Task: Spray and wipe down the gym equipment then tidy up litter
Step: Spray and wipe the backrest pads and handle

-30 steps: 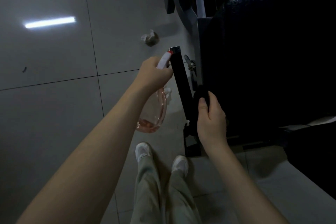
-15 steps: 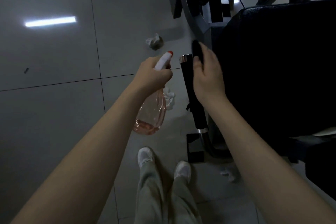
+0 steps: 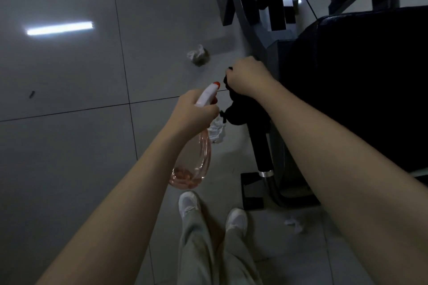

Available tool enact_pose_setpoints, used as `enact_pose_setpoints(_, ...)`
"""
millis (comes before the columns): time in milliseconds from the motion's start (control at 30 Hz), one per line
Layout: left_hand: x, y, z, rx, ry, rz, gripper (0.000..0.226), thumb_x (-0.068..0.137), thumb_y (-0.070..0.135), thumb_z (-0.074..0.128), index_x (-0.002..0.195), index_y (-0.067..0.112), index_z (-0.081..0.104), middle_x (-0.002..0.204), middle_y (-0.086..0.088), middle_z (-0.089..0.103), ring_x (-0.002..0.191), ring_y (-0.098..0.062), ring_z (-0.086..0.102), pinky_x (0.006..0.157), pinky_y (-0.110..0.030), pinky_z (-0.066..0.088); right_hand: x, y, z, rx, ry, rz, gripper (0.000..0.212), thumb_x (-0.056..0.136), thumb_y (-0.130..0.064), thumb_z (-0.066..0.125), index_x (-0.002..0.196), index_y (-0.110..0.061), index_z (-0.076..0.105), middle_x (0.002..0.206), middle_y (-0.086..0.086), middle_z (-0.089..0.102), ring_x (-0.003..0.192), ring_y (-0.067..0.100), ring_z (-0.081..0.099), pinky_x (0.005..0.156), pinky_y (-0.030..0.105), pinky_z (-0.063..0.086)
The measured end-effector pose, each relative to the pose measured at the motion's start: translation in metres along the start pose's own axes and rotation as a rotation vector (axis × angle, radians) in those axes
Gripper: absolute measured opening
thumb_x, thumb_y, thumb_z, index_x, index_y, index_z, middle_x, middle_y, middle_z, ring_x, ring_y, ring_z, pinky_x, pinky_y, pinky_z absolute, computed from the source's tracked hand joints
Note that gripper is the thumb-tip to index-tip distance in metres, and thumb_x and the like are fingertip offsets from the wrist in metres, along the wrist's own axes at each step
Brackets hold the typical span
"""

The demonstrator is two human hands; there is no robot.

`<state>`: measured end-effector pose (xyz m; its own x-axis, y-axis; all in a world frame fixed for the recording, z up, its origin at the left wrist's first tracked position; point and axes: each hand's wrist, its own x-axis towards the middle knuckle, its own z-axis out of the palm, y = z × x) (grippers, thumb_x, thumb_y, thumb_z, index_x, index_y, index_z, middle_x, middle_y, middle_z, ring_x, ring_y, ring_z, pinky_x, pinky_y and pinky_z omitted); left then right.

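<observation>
Head view, dim light, looking down at grey tile floor point(image 3: 69, 169).

- Left hand point(image 3: 194, 111): curled round the neck of the spray bottle point(image 3: 196, 162), centre of frame. Bottle is clear pink with a little liquid pooled at the bottom; the white nozzle with orange tip points far-right, toward the cloth.
- Right hand point(image 3: 247, 76): fisted round a black cloth point(image 3: 236, 111), just far-right of the nozzle. Cloth is bunched over the far end of the black bar point(image 3: 262, 152), and that end is hidden under it.
- The bar runs near-to-far just left of the big black pad point(image 3: 359, 88), with a chrome ring at its near end above a black foot plate.
- Grey metal frame point(image 3: 245, 7) at far, behind the pad.
- Litter on the floor:
  - crumpled wad point(image 3: 198, 55), far of both hands and left of the frame
  - white tissue point(image 3: 216, 131), between the bottle and the bar
  - small white scrap point(image 3: 294, 223), near, right of the shoes
  - dark speck point(image 3: 32, 94), far left
- White shoes point(image 3: 188, 202) and pale trousers at the near edge, left of the foot plate.
- Strip-light reflection on the tile at far left.
</observation>
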<state>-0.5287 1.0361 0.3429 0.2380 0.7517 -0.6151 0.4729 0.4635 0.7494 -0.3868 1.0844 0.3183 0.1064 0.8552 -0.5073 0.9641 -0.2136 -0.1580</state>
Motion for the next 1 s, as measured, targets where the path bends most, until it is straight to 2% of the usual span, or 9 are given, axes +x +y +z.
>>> enact_pose_setpoints(100,-0.003,-0.004,-0.001,0.018,0.001,-0.010,0.037,0.086,0.003,0.053,0.119,0.019,0.062,0.101,-0.008,0.060,0.101,-0.033,0.060,0.090,-0.047,0.051,-0.007,-0.003,0.013,0.041,0.176,0.031,0.029,0.100,-0.019,0.035,0.110,-0.002,0.057,0.115,0.017,0.058,0.104,0.033,0.055,0.072,0.030,0.031)
enact_pose_setpoints(200,-0.006,-0.010,-0.004,0.050,0.005,0.006,0.020,0.085,0.003,0.054,0.093,0.018,0.064,0.097,-0.015,0.061,0.092,-0.033,0.061,0.085,-0.045,0.052,-0.027,-0.004,0.034,0.100,0.395,0.038,0.035,0.100,-0.030,0.040,0.124,-0.005,0.048,0.126,0.015,0.049,0.111,0.032,0.051,0.079,0.031,0.038)
enact_pose_setpoints(300,-0.008,-0.016,-0.006,0.054,0.005,-0.007,0.024,0.084,0.004,0.054,0.078,0.026,0.059,0.089,-0.008,0.058,0.081,-0.022,0.057,0.080,-0.041,0.051,-0.035,-0.001,0.041,0.101,0.405,0.072,0.049,0.098,-0.035,0.045,0.135,-0.003,0.036,0.136,0.018,0.041,0.115,0.033,0.051,0.087,0.033,0.044)
enact_pose_setpoints(400,-0.011,-0.021,-0.006,0.024,0.023,-0.043,0.025,0.085,0.006,0.055,0.096,0.027,0.063,0.093,-0.004,0.061,0.087,-0.025,0.061,0.086,-0.046,0.052,-0.044,0.003,0.050,0.088,0.479,0.018,0.045,0.096,-0.017,0.052,0.133,0.005,0.041,0.135,0.026,0.045,0.109,0.038,0.057,0.087,0.037,0.049)
enact_pose_setpoints(500,-0.014,-0.020,-0.003,0.029,0.016,-0.027,0.036,0.085,0.004,0.055,0.108,0.030,0.063,0.095,-0.006,0.056,0.087,-0.028,0.059,0.089,-0.048,0.051,-0.065,0.012,0.060,0.223,0.607,0.019,0.036,0.084,0.006,0.060,0.118,0.013,0.054,0.113,0.032,0.060,0.092,0.043,0.066,0.071,0.040,0.056)
enact_pose_setpoints(633,-0.017,-0.015,-0.001,0.044,-0.001,-0.007,0.019,0.085,0.007,0.054,0.094,0.023,0.059,0.090,-0.007,0.052,0.083,-0.025,0.057,0.090,-0.048,0.050,-0.100,0.018,0.064,0.315,0.433,0.117,0.044,0.094,-0.010,0.049,0.133,0.008,0.043,0.124,0.026,0.056,0.108,0.039,0.058,0.085,0.040,0.050)
enact_pose_setpoints(733,-0.019,-0.013,0.003,0.045,-0.010,-0.008,0.016,0.086,0.006,0.053,0.084,0.021,0.057,0.090,-0.006,0.053,0.083,-0.022,0.057,0.089,-0.047,0.050,-0.095,0.012,0.061,0.400,0.192,0.225,0.085,0.091,-0.049,0.052,0.149,-0.003,0.011,0.148,0.018,0.032,0.134,0.033,0.034,0.104,0.039,0.035)
enact_pose_setpoints(867,-0.020,-0.014,0.009,0.033,-0.014,-0.006,0.014,0.086,0.006,0.053,0.087,0.019,0.056,0.088,-0.005,0.051,0.080,-0.018,0.054,0.088,-0.045,0.051,-0.073,0.020,0.053,0.382,0.225,0.206,0.065,0.088,-0.047,0.058,0.130,-0.002,0.036,0.123,0.019,0.056,0.112,0.034,0.055,0.075,0.030,0.039)
enact_pose_setpoints(1000,-0.026,-0.015,0.014,0.038,-0.016,-0.025,0.022,0.087,0.005,0.054,0.083,0.026,0.058,0.091,-0.006,0.055,0.084,-0.022,0.058,0.088,-0.044,0.051,-0.064,0.036,0.052,0.684,0.125,0.194,0.058,0.084,-0.047,0.064,0.120,-0.005,0.050,0.113,0.012,0.060,0.102,0.026,0.059,0.070,0.023,0.038)
